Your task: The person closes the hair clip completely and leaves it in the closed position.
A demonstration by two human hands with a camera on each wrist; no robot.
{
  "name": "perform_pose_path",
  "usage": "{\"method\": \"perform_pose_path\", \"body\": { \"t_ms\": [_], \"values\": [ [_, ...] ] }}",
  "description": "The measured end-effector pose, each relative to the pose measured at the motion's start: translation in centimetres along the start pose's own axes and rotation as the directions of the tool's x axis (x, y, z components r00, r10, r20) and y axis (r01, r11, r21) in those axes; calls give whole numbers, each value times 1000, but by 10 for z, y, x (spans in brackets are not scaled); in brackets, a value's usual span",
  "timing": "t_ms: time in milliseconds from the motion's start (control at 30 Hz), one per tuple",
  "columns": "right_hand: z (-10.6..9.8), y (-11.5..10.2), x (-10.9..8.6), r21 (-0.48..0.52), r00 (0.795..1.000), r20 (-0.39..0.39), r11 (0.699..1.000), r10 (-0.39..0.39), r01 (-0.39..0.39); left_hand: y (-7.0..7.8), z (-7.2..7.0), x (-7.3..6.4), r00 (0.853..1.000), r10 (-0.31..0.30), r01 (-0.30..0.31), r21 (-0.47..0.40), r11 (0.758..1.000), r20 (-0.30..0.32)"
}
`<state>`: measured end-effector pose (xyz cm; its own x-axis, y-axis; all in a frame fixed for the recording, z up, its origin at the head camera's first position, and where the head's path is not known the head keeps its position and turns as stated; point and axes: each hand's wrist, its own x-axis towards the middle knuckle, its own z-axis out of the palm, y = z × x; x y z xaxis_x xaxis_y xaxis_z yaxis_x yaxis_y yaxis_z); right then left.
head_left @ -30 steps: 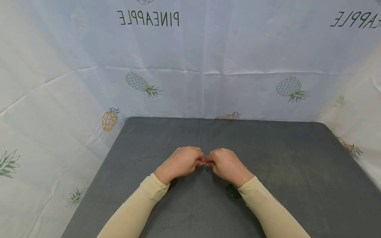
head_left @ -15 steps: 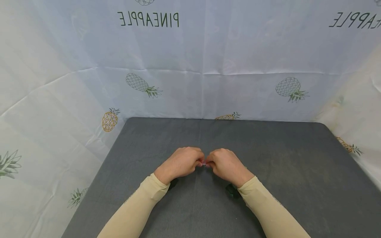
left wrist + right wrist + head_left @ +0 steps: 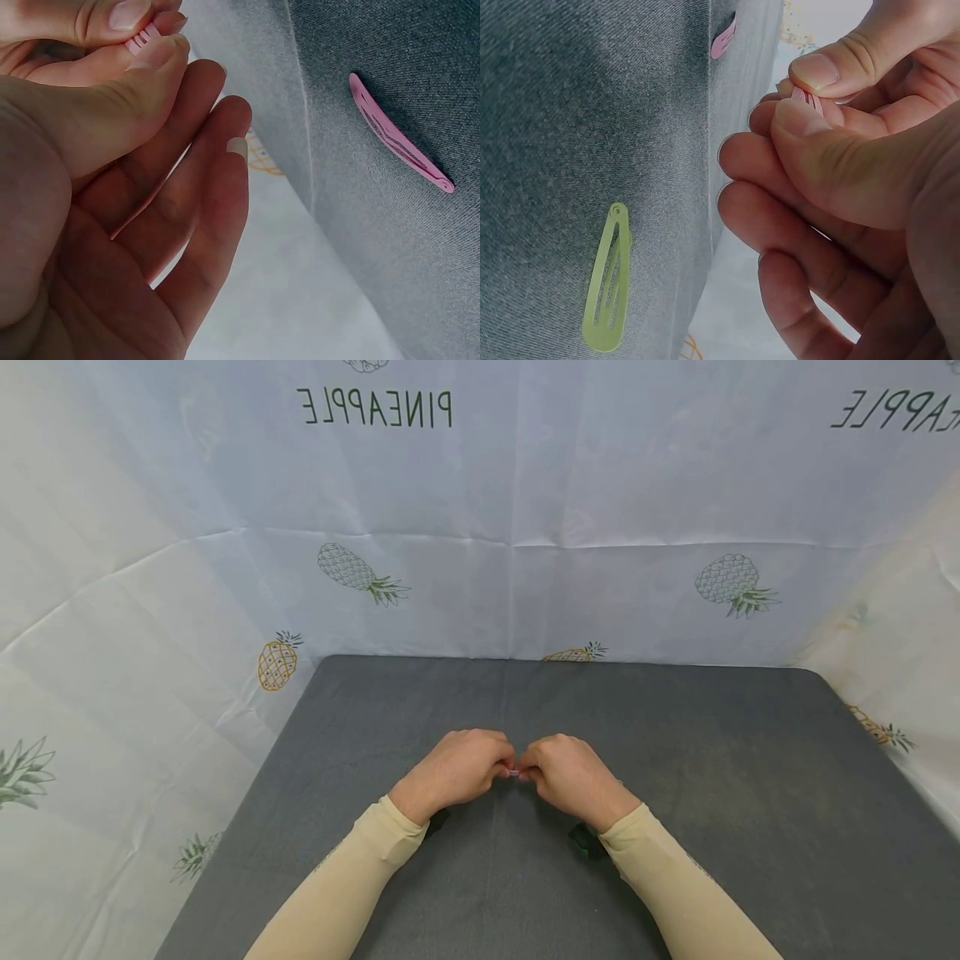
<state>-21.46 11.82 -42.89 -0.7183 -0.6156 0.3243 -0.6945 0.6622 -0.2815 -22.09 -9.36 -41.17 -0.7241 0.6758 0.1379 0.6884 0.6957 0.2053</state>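
Both hands meet over the middle of the table in the head view, fingertips close together. Between thumb and fingers, my left hand pinches one end of a small pink snap hair clip. The other end of that clip is pinched by my right hand. Only a short middle part of it shows; the fingers hide the rest. A second pink hair clip lies on the cloth beside the left hand. Beside the right hand, a light green snap hair clip lies on the cloth.
Dark grey cloth covers the table, which has rounded far corners. A white curtain printed with pineapples hangs behind it and along both sides. A dark object shows under the right wrist.
Both hands stay in place, fingertips together on the clip. The sliver of pink between them shifts only very slightly.
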Motion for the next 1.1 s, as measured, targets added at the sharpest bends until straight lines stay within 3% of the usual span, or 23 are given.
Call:
{"method": "perform_pose_path", "body": {
  "t_ms": [367,733,1100],
  "values": [
    [-2,-2,2,37,991,79,994,104,-107,1,1,0,1000,-8,8,17,1000,-9],
    [-2,-1,2,25,995,55,996,84,-85,1,3,0,1000,-19,19,0,1000,-13],
    [-1,2,3,25,994,60,995,94,-96,0,3,1,998,-15,15,-8,1000,-55]
  ]
}}
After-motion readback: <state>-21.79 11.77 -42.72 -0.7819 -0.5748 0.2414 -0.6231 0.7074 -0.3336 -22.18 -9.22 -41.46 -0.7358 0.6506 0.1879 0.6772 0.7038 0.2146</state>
